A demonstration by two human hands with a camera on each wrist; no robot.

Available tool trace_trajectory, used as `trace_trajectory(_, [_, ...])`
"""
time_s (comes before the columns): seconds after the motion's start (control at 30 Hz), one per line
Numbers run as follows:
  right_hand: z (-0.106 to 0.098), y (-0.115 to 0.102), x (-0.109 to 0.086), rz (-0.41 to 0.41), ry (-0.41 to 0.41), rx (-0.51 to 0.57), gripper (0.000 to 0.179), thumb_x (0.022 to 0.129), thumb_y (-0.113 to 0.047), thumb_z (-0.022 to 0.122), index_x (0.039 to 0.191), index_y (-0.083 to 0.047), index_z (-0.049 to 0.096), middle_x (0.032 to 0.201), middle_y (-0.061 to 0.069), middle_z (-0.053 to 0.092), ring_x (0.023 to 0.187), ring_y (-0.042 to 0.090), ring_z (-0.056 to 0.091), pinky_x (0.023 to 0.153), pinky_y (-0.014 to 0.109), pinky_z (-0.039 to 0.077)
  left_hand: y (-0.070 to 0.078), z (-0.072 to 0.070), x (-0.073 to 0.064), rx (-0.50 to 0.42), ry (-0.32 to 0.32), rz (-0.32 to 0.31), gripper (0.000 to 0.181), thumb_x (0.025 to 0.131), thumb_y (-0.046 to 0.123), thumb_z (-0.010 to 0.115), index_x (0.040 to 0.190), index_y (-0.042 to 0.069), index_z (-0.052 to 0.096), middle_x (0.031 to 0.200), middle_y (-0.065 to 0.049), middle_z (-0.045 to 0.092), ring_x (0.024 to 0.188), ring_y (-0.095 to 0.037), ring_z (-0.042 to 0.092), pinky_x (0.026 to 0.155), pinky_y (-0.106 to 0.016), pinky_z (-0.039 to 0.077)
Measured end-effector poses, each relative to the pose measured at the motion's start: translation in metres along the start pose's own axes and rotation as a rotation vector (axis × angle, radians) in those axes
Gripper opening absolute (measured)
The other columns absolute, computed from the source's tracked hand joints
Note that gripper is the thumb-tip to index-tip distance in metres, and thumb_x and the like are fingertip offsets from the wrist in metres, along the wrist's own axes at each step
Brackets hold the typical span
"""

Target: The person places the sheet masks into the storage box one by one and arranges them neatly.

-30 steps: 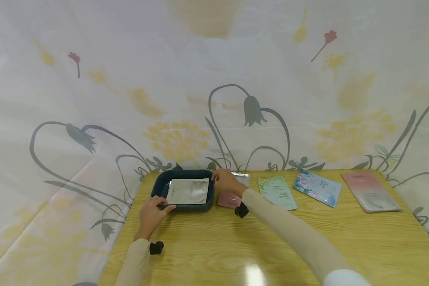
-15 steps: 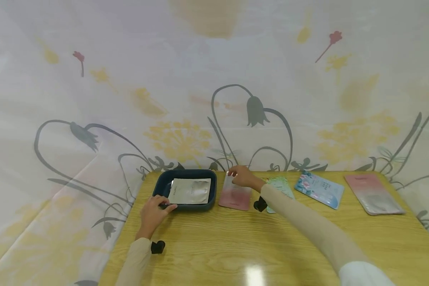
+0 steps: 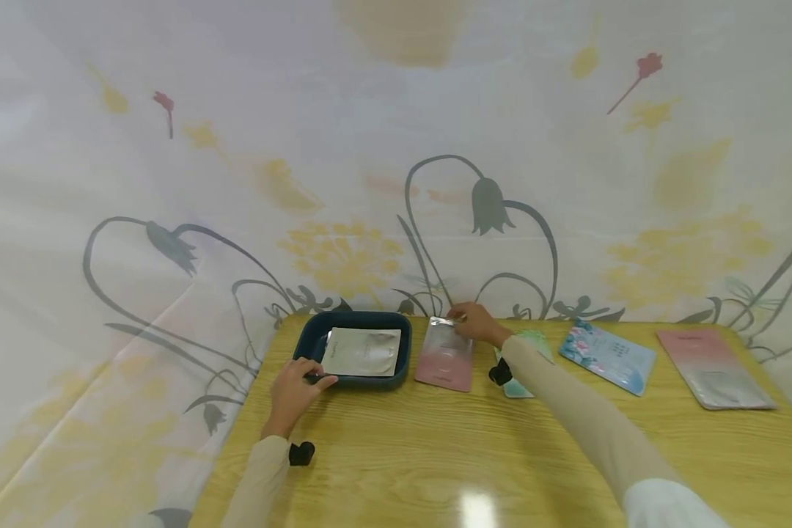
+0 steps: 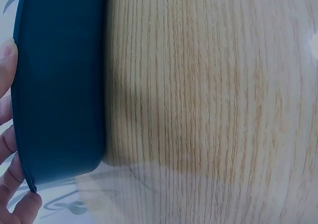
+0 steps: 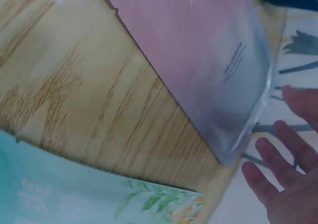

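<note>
My left hand (image 3: 296, 390) holds the rim of a dark blue tray (image 3: 404, 359) at its front left corner. In the left wrist view, the fingers (image 4: 9, 142) lie along the tray's (image 4: 62, 85) edge. Inside the tray is a white-and-silver sheet mask packet (image 3: 361, 352). My right hand (image 3: 478, 323) is over the far, silver end of a pink-and-silver sheet mask packet (image 3: 445, 364), which lies flat right of the tray. The right wrist view shows this hand (image 5: 290, 179) with fingers spread, just beyond the packet's (image 5: 198, 50) silver edge, apparently apart from it.
A green mask packet (image 3: 518, 385) lies partly under the right forearm. Farther right are a blue floral packet (image 3: 609, 356) and another pink-and-silver packet (image 3: 716, 370). All lie on a wooden table (image 3: 396, 455), with a flower-printed cloth (image 3: 343, 147) rising behind its back edge.
My right hand has left the tray's right rim and moved right to the far end of the pink-and-silver packet. My left hand stays at the tray's corner. The view has shifted slightly right to left.
</note>
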State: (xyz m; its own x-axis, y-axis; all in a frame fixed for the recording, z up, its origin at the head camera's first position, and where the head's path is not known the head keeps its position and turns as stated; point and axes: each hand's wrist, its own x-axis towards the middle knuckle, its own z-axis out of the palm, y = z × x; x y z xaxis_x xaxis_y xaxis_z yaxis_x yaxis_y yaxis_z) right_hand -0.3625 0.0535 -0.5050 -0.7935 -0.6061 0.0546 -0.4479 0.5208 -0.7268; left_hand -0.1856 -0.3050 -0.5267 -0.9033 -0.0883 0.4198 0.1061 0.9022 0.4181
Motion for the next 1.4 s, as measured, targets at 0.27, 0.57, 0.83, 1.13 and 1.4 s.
trace_trajectory(0.27, [0.01, 0.023, 0.004, 0.042, 0.014, 0.002, 0.031, 0.085, 0.003, 0.061, 0.114, 0.014, 0.058, 0.117, 0.031, 0.057, 0.11, 0.045, 0.053, 0.093, 0.052, 0.041, 0.002, 0.003, 0.001, -0.017, 0.003, 0.014, 0.03, 0.067, 0.036, 0.084, 0.074, 0.015, 0.065, 0.076, -0.003, 0.06, 0.071, -0.019, 0.049, 0.062, -0.036, 0.043])
trace_trajectory(0.57, [0.024, 0.021, -0.002, 0.141, 0.024, -0.204, 0.046, 0.067, 0.008, 0.057, 0.113, 0.008, 0.057, 0.102, 0.021, 0.062, 0.092, 0.034, 0.057, 0.076, 0.045, 0.048, -0.002, 0.001, -0.004, -0.026, 0.027, 0.027, 0.028, 0.067, 0.033, 0.085, 0.072, 0.018, 0.063, 0.075, -0.003, 0.059, 0.069, -0.021, 0.049, 0.061, -0.036, 0.042])
trace_trajectory(0.83, [0.02, 0.017, -0.012, 0.199, -0.01, -0.188, 0.028, 0.075, 0.01, 0.053, 0.101, 0.004, 0.059, 0.094, 0.016, 0.062, 0.079, 0.027, 0.057, 0.071, 0.041, 0.049, 0.001, -0.001, -0.003, -0.036, 0.021, 0.031, 0.029, 0.066, 0.032, 0.086, 0.072, 0.015, 0.064, 0.077, -0.005, 0.059, 0.07, -0.021, 0.05, 0.062, -0.039, 0.044])
trace_trajectory(1.13, [0.011, 0.007, -0.023, 0.237, -0.072, -0.075, 0.011, 0.084, 0.004, 0.049, 0.093, 0.002, 0.055, 0.088, 0.015, 0.057, 0.068, 0.02, 0.047, 0.064, 0.035, 0.043, 0.0, -0.001, -0.004, -0.027, 0.01, 0.012, 0.029, 0.066, 0.033, 0.086, 0.072, 0.016, 0.063, 0.077, -0.005, 0.06, 0.071, -0.019, 0.049, 0.062, -0.038, 0.044])
trace_trajectory(1.4, [-0.006, -0.001, -0.038, 0.28, -0.265, 0.368, 0.031, 0.08, 0.012, 0.044, 0.107, 0.015, 0.059, 0.098, 0.024, 0.061, 0.052, 0.014, 0.041, 0.052, 0.032, 0.039, -0.002, 0.0, -0.003, -0.015, 0.038, 0.036, 0.029, 0.065, 0.033, 0.087, 0.072, 0.017, 0.063, 0.075, -0.003, 0.059, 0.069, -0.018, 0.049, 0.06, -0.037, 0.043])
